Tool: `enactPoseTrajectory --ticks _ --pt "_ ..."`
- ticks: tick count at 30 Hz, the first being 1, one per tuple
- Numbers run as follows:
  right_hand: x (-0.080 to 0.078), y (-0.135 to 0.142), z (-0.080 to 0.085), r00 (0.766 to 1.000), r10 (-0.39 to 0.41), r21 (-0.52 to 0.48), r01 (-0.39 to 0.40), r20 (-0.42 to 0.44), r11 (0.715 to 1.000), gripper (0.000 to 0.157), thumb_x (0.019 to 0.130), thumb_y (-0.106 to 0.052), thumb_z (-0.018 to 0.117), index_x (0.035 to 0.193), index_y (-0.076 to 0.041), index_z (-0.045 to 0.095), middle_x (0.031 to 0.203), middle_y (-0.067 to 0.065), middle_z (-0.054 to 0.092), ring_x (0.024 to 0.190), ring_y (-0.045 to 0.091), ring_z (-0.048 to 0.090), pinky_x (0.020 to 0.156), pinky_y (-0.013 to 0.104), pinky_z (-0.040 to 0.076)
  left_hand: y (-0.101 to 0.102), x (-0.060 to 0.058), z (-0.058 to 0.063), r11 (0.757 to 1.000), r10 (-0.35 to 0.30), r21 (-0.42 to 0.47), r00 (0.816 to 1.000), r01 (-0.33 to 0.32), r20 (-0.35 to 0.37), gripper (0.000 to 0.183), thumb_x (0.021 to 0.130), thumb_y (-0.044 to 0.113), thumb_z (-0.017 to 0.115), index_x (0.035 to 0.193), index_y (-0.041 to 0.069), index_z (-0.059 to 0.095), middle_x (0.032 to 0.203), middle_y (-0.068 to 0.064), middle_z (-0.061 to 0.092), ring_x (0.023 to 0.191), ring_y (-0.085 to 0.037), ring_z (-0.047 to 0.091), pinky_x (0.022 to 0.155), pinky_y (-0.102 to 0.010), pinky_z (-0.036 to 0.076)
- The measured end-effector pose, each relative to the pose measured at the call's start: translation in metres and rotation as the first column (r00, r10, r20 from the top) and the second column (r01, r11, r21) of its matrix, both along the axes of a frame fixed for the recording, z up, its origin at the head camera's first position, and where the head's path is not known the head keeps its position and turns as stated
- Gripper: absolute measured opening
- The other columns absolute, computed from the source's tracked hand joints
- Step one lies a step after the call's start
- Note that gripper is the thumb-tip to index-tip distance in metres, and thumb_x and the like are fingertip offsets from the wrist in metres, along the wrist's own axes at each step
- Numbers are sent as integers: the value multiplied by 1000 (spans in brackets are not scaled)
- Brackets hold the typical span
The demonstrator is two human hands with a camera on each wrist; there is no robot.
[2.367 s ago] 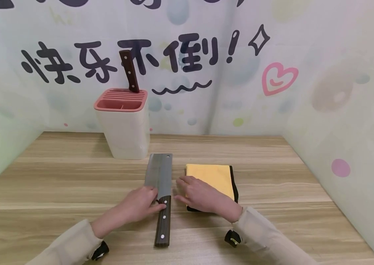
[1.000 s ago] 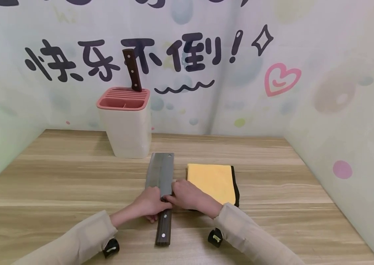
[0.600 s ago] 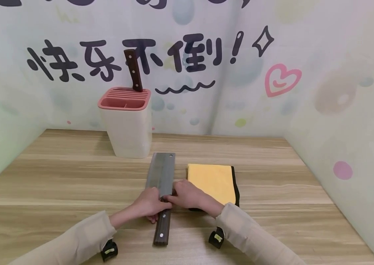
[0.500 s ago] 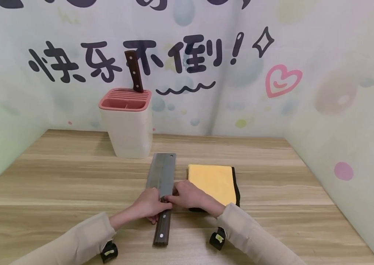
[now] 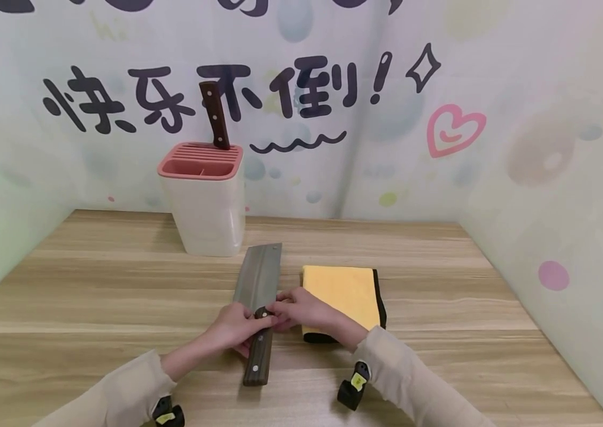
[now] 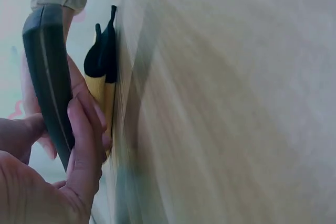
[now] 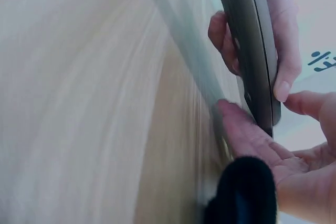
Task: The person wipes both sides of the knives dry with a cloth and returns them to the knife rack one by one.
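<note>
A tall white holder with a rounded pink slotted top (image 5: 208, 216) is standing at the back of the wood-grain table (image 5: 93, 290). In front of this holder and slightly to its right, a broad grey metal cleaver with a dark riveted handle (image 5: 259, 276) is pointing its blade away from the person, the blade's far end reaching just beside the holder's base. The wrist views are showing the handle raised clear of the table; whether the blade's far end is touching the wood cannot be told.

In front of the holder, the left hand (image 5: 235, 325) is grasping the front of the handle, thumb on top and fingers beneath. Farther right of the holder, the right hand (image 5: 301, 308) is pinching the cleaver where blade meets handle, thumb above and fingers below.

A folded square yellow cloth with black edging (image 5: 344, 290) is lying in front and well to the right of the holder, partly behind the right hand. A dark brown wooden knife handle with three rivets (image 5: 215, 115) is sticking up from the holder's slots. Behind the holder, a pale printed backdrop (image 5: 387, 160) is hanging.
</note>
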State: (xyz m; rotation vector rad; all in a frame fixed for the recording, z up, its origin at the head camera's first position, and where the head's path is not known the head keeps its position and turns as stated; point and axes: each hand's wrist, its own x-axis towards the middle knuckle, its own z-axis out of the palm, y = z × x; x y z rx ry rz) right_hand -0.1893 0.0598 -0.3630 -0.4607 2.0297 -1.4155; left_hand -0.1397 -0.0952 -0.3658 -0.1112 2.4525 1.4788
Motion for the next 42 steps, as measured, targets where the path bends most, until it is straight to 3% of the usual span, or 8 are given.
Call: enactPoseTrajectory --ticks 4,11,18,26,29,35,37,42 --pt "0 -2 -3 993 -44 -99 55 111 994 27 93 -9 46 107 13 50 90 16 63 80 18 62 75 32 51 -1 2 2 999 7 39 1000 -6 -23 38 78 29 67 56 3 49 51 -7 55 40 -16 57 41 -30 49" --pt "2 -2 -5 976 -78 -169 114 203 979 18 92 -5 44 101 11 47 81 8 60 75 14 60 75 33 51 -4 5 -1 995 -1 100 1000 3 -19 37 79 30 66 61 1 50 52 -5 53 40 -14 56 41 -30 49" --pt "4 -2 -5 961 -117 -176 164 249 971 9 91 -5 46 89 2 49 75 6 58 68 11 58 72 31 52 -8 3 -2 977 -85 200 995 72 59 35 82 31 63 71 -2 55 52 -3 56 42 -10 56 44 -28 50" --pt "6 1 -6 945 -195 -200 251 261 947 6 89 -5 50 86 0 48 76 6 57 69 13 60 72 31 52 -9 -2 -3 949 -181 291 965 121 189 42 85 37 57 88 -5 59 65 -2 58 55 -9 57 51 -24 50" --pt "7 4 -5 953 -193 -232 248 235 941 8 89 -4 50 91 5 49 77 6 58 71 14 60 75 33 51 -9 -4 -4 919 -228 367 952 142 204 46 86 36 55 98 -9 53 72 -6 60 62 -15 61 59 -29 53" --pt "8 8 -1 966 -195 -294 239 169 925 22 88 -1 49 102 15 44 81 8 60 75 13 60 77 34 51 -4 -7 -7 805 -369 551 913 219 176 49 92 32 46 105 -16 45 74 -10 62 66 -19 63 69 -39 53" --pt "7 11 0 966 -211 -302 248 151 921 22 87 -1 49 103 14 43 82 9 60 75 13 60 77 33 51 0 -8 -6 788 -385 570 909 232 161 49 93 31 45 102 -17 47 73 -9 61 65 -18 63 69 -39 53" --pt "8 20 6 964 -251 -299 266 89 917 23 87 -2 50 103 11 42 88 12 60 75 12 60 76 31 51 10 -12 -1 779 -386 578 912 242 139 45 93 29 44 94 -16 50 72 -9 61 65 -18 63 69 -38 53"
